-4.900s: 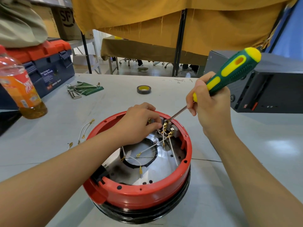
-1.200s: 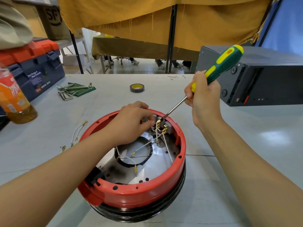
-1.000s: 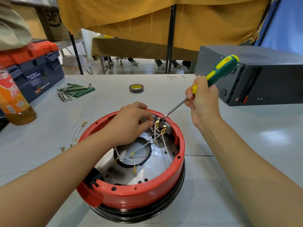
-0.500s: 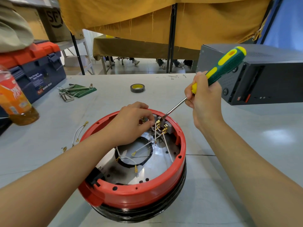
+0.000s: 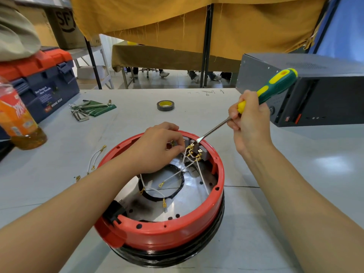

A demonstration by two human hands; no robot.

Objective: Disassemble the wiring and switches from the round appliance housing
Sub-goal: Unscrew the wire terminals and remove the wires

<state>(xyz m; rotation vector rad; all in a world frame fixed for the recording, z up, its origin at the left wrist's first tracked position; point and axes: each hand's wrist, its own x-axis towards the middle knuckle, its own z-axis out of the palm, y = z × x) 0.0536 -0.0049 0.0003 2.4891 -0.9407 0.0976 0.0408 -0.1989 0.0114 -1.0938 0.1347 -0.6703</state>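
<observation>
Progress, judged: partly done. Two loose white leads [image 5: 96, 157] with gold terminals are seen lying on the table [image 5: 275, 223] off the left edge of the round housing [image 5: 163, 231], apparently already removed. The switch block [image 5: 197, 149] is not yet freed at the far rim, with several white wires [image 5: 202, 179] attached to its gold tabs; other wire ends hang unplugged inside.

Containers, left to right: a drink bottle [image 5: 16, 119] near the left edge, holding a little amber liquid; a closed toolbox [image 5: 42, 83] behind it, contents hidden. The housing, at the near middle of the table, holds the wires, the switch block and a black ring [image 5: 173, 195] on its metal floor.

Left hand [image 5: 157, 149]: fingertips pinched together at the switch terminals; what is pinched cannot be told. Right hand [image 5: 249, 123]: clamped round the screwdriver [image 5: 266, 90], blade tip at the switch block.
</observation>
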